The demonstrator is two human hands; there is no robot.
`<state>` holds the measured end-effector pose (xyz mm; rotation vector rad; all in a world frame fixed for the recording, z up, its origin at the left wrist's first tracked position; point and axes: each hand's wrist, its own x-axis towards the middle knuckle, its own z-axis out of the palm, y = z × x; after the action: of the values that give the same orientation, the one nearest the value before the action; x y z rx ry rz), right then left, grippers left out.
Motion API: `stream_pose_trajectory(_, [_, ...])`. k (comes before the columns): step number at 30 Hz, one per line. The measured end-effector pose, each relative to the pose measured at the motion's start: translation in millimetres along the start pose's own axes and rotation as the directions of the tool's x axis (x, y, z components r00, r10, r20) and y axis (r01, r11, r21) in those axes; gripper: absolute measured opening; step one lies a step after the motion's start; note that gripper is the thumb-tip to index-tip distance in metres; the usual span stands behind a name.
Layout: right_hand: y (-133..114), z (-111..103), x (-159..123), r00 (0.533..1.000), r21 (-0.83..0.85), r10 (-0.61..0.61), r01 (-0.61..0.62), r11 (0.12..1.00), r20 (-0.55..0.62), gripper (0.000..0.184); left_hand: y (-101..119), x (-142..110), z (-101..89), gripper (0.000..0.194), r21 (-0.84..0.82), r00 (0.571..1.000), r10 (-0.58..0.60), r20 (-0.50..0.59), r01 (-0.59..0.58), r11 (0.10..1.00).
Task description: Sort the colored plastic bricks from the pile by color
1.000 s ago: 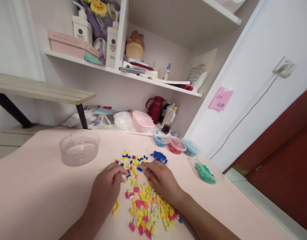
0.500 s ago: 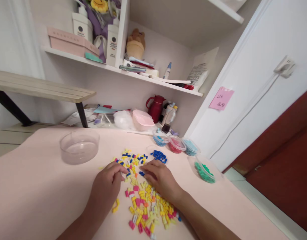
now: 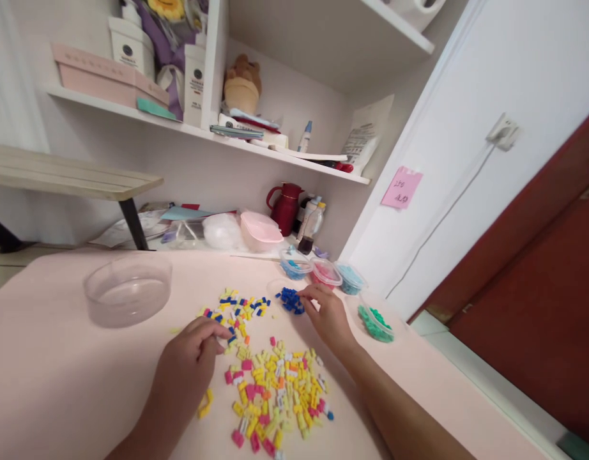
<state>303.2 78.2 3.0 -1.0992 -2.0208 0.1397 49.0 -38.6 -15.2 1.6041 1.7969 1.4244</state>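
My left hand (image 3: pixel 191 354) rests on the table, loosely curled, with thumb and index tips slightly apart. Its index tip is beside a dark blue brick (image 3: pixel 231 335) at the near edge of a mixed group of small toy bricks (image 3: pixel 246 308). Over the dark blue brick pile (image 3: pixel 289 300), which lies on a clear shallow lid or dish, my right hand (image 3: pixel 327 316) has its thumb and index tips pinched together. Anything between them is too small to make out. Nearer to me spreads a larger heap of yellow, pink, white and orange bricks (image 3: pixel 280 390).
An empty-looking clear round container (image 3: pixel 126 300) stands at left. Tubs of blue (image 3: pixel 295 267), red-pink (image 3: pixel 326 273), light blue (image 3: pixel 351 280) and green (image 3: pixel 375 324) pieces line the right rear. Behind are a pink box (image 3: pixel 260 233), a red jug (image 3: pixel 285 207) and a bottle (image 3: pixel 311 229).
My right hand has moved from the mixed bricks, where a dark blue brick showed at its fingertips, right and away to the dark blue pile. My left hand has stayed put. The view shifted right.
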Motion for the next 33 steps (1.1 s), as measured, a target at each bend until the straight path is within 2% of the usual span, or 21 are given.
stream_pose_trajectory(3, [14,-2,3,0.994,-0.042,0.091,-0.093,0.995,-0.055,0.017,-1,0,1.1,0.026,-0.009,1.0,0.003,-0.02,-0.003,1.0])
stream_pose_trajectory(6, [14,0,1,0.986,-0.041,0.138,-0.142,0.989,-0.094,0.029,0,1,0.7,0.025,-0.012,1.0,-0.004,-0.017,0.004,1.0])
stream_pose_trajectory(8, [6,3,-2,0.993,-0.001,0.097,-0.097,0.995,-0.069,0.03,3,2,-0.3,0.024,-0.002,1.0,0.005,-0.021,-0.005,1.0])
stream_pose_trajectory(11, [-12,9,-9,0.999,0.044,-0.038,0.037,0.998,0.019,0.031,5,3,-1.8,0.026,0.01,0.998,0.027,-0.053,-0.027,1.0])
stream_pose_trajectory(15, [-34,19,-15,0.971,-0.035,-0.202,0.208,0.978,0.126,0.039,3,3,-1.9,0.026,0.015,0.991,0.032,-0.129,-0.03,0.999])
stream_pose_trajectory(17, [-41,24,-14,0.952,-0.084,-0.232,0.253,0.964,0.2,0.044,1,4,-1.3,0.027,0.017,0.988,0.035,-0.149,-0.033,0.999])
stream_pose_trajectory(19, [-46,27,-9,0.935,-0.128,-0.209,0.254,0.959,0.288,0.047,1,5,-1.5,0.027,0.004,0.986,0.023,-0.164,-0.023,1.0])
stream_pose_trajectory(23, [-56,28,7,0.874,-0.199,-0.198,0.312,0.929,0.445,0.05,4,8,-6.9,0.025,-0.058,0.972,-0.089,-0.218,0.079,0.995])
stream_pose_trajectory(27, [-62,30,17,0.812,-0.186,-0.243,0.391,0.901,0.53,0.045,8,8,-14.2,0.027,-0.117,0.954,-0.211,-0.212,0.19,0.975])
stream_pose_trajectory(29, [-62,33,16,0.805,-0.175,-0.246,0.393,0.903,0.54,0.04,9,8,-15.9,0.027,-0.134,0.947,-0.251,-0.199,0.227,0.965])
stream_pose_trajectory(33, [-62,33,5,0.833,-0.12,-0.212,0.313,0.942,0.511,0.038,9,9,-16.0,0.027,-0.131,0.932,-0.312,-0.182,0.292,0.947])
